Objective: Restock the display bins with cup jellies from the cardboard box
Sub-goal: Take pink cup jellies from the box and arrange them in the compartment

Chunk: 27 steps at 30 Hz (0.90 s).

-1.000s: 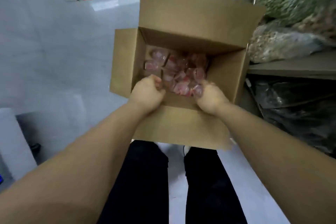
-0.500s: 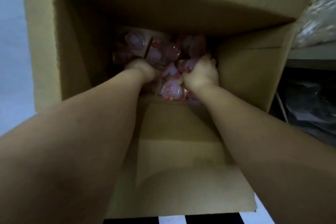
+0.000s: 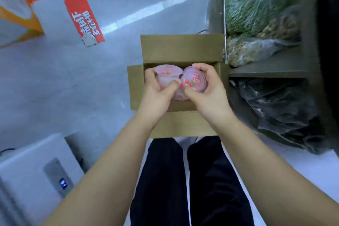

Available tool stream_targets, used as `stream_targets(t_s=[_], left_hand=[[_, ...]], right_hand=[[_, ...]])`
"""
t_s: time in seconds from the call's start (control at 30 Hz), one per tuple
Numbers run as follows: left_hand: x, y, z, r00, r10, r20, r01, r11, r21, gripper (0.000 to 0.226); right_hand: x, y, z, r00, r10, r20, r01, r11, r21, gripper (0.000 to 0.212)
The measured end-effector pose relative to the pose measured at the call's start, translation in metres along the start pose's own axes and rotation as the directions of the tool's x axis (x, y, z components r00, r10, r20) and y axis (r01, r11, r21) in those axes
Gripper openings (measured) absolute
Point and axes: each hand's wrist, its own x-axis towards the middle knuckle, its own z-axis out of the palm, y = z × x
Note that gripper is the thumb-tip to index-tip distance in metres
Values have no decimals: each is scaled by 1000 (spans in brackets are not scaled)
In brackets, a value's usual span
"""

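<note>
An open cardboard box [image 3: 180, 49] stands on the grey floor in front of my legs, its flaps spread. Above its opening I hold pink cup jellies with red cherry prints on their lids. My left hand [image 3: 156, 93] grips one cup jelly [image 3: 167, 75], lid facing up. My right hand [image 3: 209, 91] grips another cup jelly [image 3: 194, 81], tilted toward me and touching the first. A further pink cup shows below, between my thumbs. My hands and the cups hide the inside of the box.
A shelf unit [image 3: 269, 71] stands right of the box with clear bags of green and beige dried goods [image 3: 255, 5] and dark bags [image 3: 280, 108] beneath. A red and white carton [image 3: 73, 5] lies far left. A white appliance [image 3: 36, 167] sits at lower left.
Both hands were deep in the box among the cups; they have risen out holding cup jellies. The view has pulled back from inside the box to above it.
</note>
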Motion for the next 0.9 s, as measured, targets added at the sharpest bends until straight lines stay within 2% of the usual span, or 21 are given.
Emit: stream_targets(t_s=[0.1,0.17,0.27,0.37,0.43,0.53,0.67,0.77,0.83,0.9], left_hand=[[-72,95,-8,989,138,44,-137,990,-35,35],[-119,154,-6,952,279,122,-268,958,-101,33],[-185,231,7,844,467,264,-449,884,-131,29],[-235,287,34,744,613,266,-639,769,15,36],[-258,317,59,676,684,273,-729,674,119,41],[-286,353,108,576,739,350,-806,584,95,44],[-313,384,181,471,752,461,-832,552,-49,50],[-321,398,231,434,743,509,-856,516,-24,49],[-320,404,262,443,716,540,-858,513,24,49],[-312,408,291,475,672,568,-852,512,107,51]], right_hand=[[-63,-97,-28,991,-136,7,136,989,62,51],[-106,-156,-52,971,-240,-8,240,970,46,53],[-165,-222,-95,914,-400,-73,401,916,4,57],[-211,-261,-145,849,-491,-194,494,869,-37,63],[-234,-278,-181,780,-556,-286,551,828,-108,63],[-266,-296,-237,682,-611,-402,609,778,-151,59],[-296,-307,-309,568,-611,-552,620,758,-203,49],[-303,-306,-359,490,-600,-632,562,772,-297,50],[-300,-302,-389,485,-557,-674,475,815,-331,52],[-289,-297,-414,524,-474,-707,377,874,-307,49]])
